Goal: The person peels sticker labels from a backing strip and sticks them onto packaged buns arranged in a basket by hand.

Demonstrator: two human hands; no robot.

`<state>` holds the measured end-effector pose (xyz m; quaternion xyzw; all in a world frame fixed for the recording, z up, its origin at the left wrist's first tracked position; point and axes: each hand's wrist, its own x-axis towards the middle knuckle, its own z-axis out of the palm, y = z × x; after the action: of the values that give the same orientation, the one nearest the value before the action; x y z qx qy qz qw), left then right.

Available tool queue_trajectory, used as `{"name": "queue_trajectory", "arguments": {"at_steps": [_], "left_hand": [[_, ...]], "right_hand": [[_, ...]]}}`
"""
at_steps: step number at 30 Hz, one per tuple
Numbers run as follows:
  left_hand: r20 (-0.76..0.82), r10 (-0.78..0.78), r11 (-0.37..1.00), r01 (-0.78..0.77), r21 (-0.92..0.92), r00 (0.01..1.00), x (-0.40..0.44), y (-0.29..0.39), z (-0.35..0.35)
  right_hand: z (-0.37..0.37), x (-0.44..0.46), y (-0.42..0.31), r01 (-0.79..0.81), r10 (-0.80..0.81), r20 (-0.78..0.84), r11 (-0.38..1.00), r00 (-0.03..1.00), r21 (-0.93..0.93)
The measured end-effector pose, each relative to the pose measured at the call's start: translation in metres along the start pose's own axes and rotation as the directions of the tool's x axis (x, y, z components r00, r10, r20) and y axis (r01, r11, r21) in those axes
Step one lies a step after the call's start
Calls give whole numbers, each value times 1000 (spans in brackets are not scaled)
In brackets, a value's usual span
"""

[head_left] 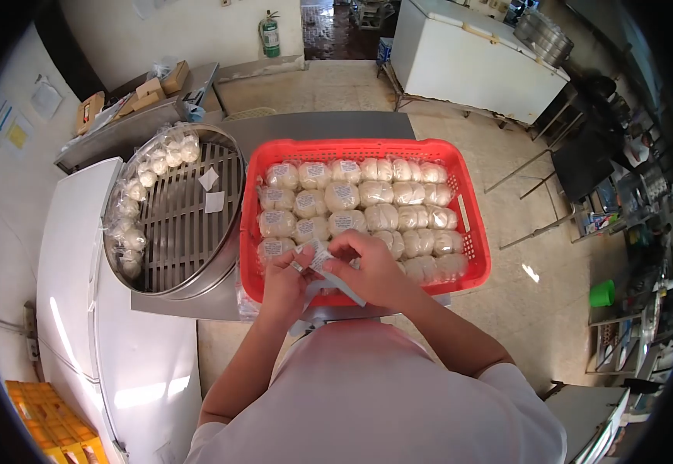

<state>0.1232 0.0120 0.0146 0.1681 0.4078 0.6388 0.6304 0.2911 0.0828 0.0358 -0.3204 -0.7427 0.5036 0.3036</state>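
A strip of printed white labels [345,291] is held between my two hands, its loose ends hanging over the near rim of the red plastic basket [471,210]. My left hand [281,283] pinches the strip, and a ring shows on one finger. Thumb and fingertips of my right hand [376,271] are closed on the strip's upper part. Rows of white buns in clear wrapping [381,192] fill the basket beneath. Wrapped buns [344,196] in the left columns carry printed labels; no labels show on those to the right. My hands hide part of the nearest row.
Left of the basket stands a round metal steamer tray [232,182] with bagged small buns [125,224] along its edge and two paper pieces [213,202] on its slats. Both containers sit on a metal table [328,125]. A white freezer [73,255] adjoins on the left.
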Motion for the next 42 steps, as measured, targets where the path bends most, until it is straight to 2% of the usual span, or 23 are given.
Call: {"name": "queue_trajectory", "arguments": {"at_steps": [2,5,7,10,13,14,17,19,20,22,24,26,28,31,34,37,40,42], "left_hand": [[9,7,999,-7,34,1000,-3,-2,3],[3,-1,1000,1,-5,1000,-4,-7,6],[-52,-23,999,22,-30,998,-4,-9,12],[-16,45,996,-44,82,999,-3,-17,5],[-44,0,989,6,151,999,-3,-22,9],[-66,-20,994,27,105,998,-2,-24,11],[-123,-102,992,92,-88,987,-1,-26,21],[-146,-187,948,139,-287,972,-2,-12,40],[-164,-128,955,77,-286,978,3,-13,36],[-199,-9,958,-49,-282,980,13,-17,20],[-248,159,979,-185,-85,956,10,-13,17],[-253,290,957,-273,102,923,8,-12,8],[-232,378,911,-315,267,896,11,-20,-10],[-294,342,906,-231,354,892,7,-25,-19],[-265,393,868,-260,423,881,1,-23,-13],[-245,437,829,-282,483,865,5,-27,-17],[-220,375,854,-243,460,900,0,-19,-8],[-210,313,897,-215,387,926,-6,-6,9]], "right_hand": [[2,-4,-10,99,-99,-82,995,992,-14],[-1,-7,-8,289,-305,-64,939,950,-187],[-3,-10,-9,324,-348,-72,917,935,-235],[-6,-15,-5,381,-420,-78,876,904,-294],[-8,-22,-2,405,-466,-114,847,878,-344],[-9,-23,-2,407,-478,-131,838,868,-363],[-18,-28,-16,511,-600,-31,706,799,-490],[-23,-28,-20,553,-601,-47,761,798,-340],[-25,-28,-20,569,-601,-54,780,798,-261],[-50,-5,-15,427,-478,-189,867,858,-256],[-76,33,19,175,-207,-369,977,906,-118],[-109,78,72,29,-103,-435,985,894,-172],[-127,115,110,-128,62,-430,984,900,-125],[-128,150,135,-225,84,-394,918,915,-327],[-124,159,143,-392,139,-416,681,899,-619],[-132,160,147,-467,96,-514,581,853,-667],[-144,154,141,-538,92,-593,546,800,-642],[-141,146,134,-344,57,-461,746,886,-570]]}}
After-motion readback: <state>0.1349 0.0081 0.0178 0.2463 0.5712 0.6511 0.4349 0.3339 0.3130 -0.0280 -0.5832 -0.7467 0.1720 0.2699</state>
